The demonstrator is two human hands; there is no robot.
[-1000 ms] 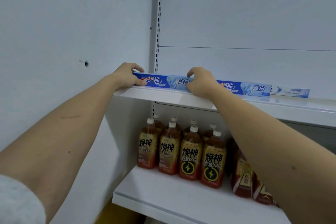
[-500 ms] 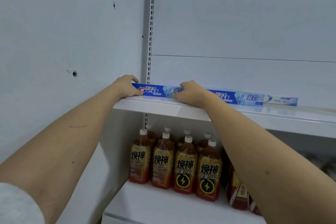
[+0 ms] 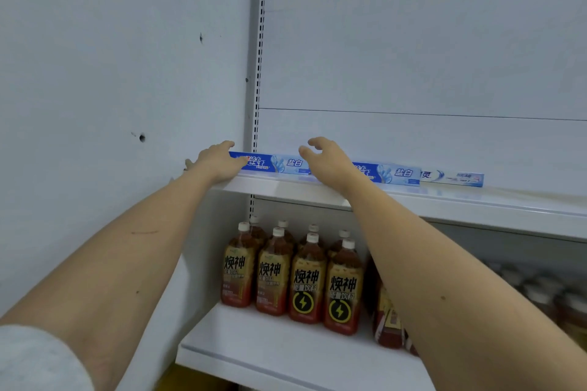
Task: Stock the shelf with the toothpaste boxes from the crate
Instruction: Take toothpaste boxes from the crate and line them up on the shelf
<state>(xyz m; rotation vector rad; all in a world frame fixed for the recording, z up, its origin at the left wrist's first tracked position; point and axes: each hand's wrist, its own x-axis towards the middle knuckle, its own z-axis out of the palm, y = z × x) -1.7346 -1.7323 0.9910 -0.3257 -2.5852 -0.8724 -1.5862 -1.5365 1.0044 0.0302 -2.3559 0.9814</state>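
Nearest the camera, a grey sleeve [image 3: 35,359] at the lower left, both bare forearms reaching up and away. On the lower shelf [image 3: 286,355], amber drink bottles [image 3: 305,276] upright in rows, yellow labels facing out. Up at the top shelf [image 3: 460,203], left hand [image 3: 219,162] at the left end of the first toothpaste box [image 3: 279,163], thumb against its face, fingers loosely spread, gripping nothing. Right hand [image 3: 327,159] lifted just in front of the boxes, fingers apart and gently curled, empty. Second blue box [image 3: 390,173] end to end beside the first, then a paler third box [image 3: 454,178], all lying flat in a row along the shelf by the white back panel [image 3: 413,41].
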